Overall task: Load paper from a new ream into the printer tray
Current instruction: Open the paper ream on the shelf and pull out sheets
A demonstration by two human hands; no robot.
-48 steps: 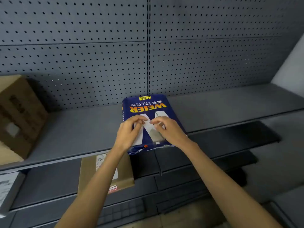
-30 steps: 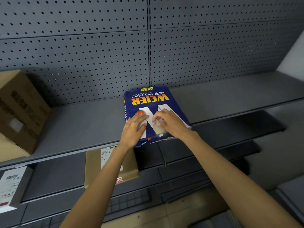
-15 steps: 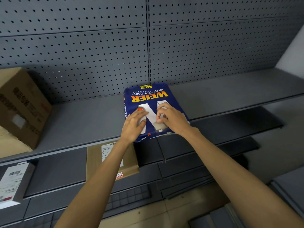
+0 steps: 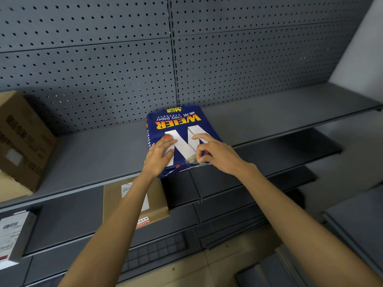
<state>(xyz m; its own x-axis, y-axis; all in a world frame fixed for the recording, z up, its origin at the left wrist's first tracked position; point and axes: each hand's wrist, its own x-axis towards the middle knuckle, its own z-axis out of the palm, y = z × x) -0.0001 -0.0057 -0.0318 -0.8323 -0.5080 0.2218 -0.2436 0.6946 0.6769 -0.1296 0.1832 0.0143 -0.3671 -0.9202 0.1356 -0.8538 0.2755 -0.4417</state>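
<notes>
Grey pegboard backs the shelf (image 4: 269, 112) I am working at, and both of my hands sit on the one ream of copy paper (image 4: 176, 123) lying flat near the shelf's front edge, its near end slightly overhanging.

My left hand (image 4: 159, 157) lies flat with straight fingers pressing the wrapper down on the ream's left side. My right hand (image 4: 215, 154) has its thumb and forefinger curled at the wrapper's near edge, pinching the torn flap (image 4: 191, 160) there. Over the last second and a half the ream has hardly shifted on the shelf; the right hand has slid from the middle of the wrapper toward that near edge, and the tear looks no larger. I judge the wrapper is only started, so no sheets are free yet and loading is well off. No printer is in view.

Counting outward: one ream, one large cardboard box (image 4: 22, 141) at the shelf's left end, one flat brown parcel (image 4: 157, 201) on the shelf below, and one white-labelled packet (image 4: 12, 235) at the lower left.
</notes>
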